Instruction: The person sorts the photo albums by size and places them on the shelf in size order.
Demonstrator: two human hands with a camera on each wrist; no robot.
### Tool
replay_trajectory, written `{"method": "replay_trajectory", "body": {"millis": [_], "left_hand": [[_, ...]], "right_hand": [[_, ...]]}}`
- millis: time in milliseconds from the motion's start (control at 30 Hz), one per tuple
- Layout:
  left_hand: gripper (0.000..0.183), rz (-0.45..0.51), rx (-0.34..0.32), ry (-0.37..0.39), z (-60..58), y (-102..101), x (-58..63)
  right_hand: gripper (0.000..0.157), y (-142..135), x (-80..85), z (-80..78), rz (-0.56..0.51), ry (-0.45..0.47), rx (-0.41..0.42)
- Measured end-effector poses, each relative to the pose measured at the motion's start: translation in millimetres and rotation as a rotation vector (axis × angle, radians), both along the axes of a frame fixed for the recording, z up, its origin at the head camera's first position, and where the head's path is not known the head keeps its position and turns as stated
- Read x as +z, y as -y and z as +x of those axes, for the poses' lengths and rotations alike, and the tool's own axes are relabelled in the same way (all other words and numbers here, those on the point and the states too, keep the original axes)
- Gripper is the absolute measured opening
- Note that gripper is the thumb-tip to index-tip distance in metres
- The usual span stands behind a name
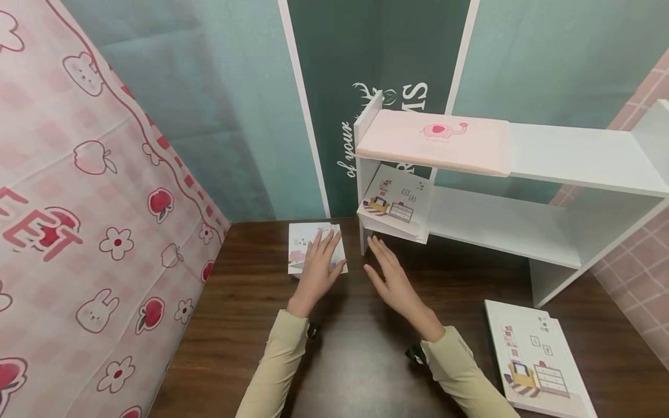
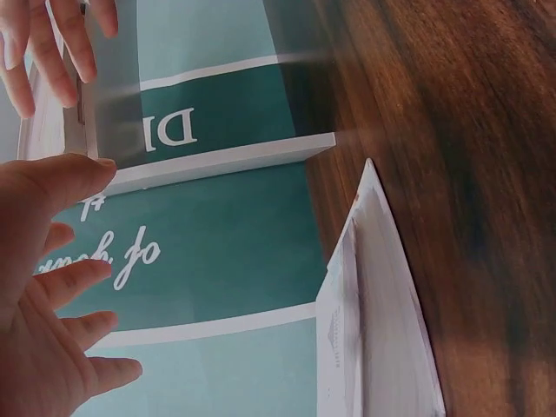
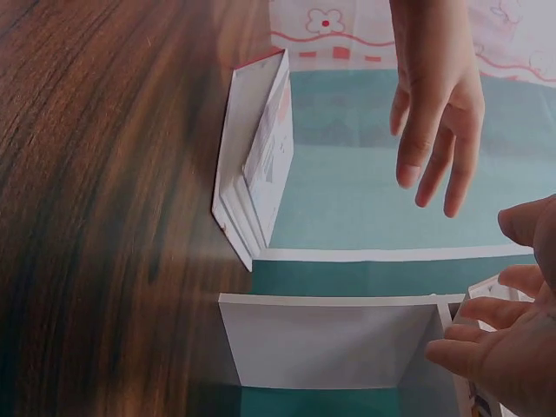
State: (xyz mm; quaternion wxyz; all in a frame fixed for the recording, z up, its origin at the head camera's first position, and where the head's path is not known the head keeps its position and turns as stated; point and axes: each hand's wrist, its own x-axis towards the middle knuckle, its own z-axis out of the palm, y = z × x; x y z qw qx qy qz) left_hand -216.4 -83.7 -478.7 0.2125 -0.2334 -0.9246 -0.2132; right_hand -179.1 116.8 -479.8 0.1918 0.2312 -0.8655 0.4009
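Observation:
My left hand point(image 1: 320, 268) is over a small stack of white books point(image 1: 297, 235) at the back of the table, its fingers spread. The right wrist view shows a gap between this hand point(image 3: 441, 95) and the stack point(image 3: 261, 165). Nothing is in its grasp. My right hand point(image 1: 391, 280) holds nothing either; its fingers reach toward the left side panel of a white shelf point(image 1: 554, 154). On the lower board, close to those fingertips, several printed white books point(image 1: 399, 200) lie at the left end, jutting past the front edge.
A pink cover with an elephant point(image 1: 434, 139) lies on the shelf's upper board, at the left. Another stack of white books point(image 1: 538, 354) sits on the dark wooden table point(image 1: 230, 348) at the front right. A pink patterned cloth point(image 1: 94, 232) hangs along the left.

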Motion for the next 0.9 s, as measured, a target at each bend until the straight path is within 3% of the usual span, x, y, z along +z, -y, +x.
{"method": "replay_trajectory", "body": {"millis": [300, 667, 900], "left_hand": [[0.063, 0.026, 0.015, 0.047, 4.7, 7.7, -6.2], [0.065, 0.086, 0.020, 0.052, 8.2, 13.7, -13.1], [0.064, 0.084, 0.054, 0.098, 8.6, 18.6, -17.5]], "right_hand": [[0.050, 1.2, -6.1, -4.0, -0.013, 0.055, 0.000], [0.052, 2.8, -16.4, -9.2, -0.031, 0.117, 0.013], [0.053, 4.0, -23.2, -13.8, -0.036, 0.128, 0.017]]}}
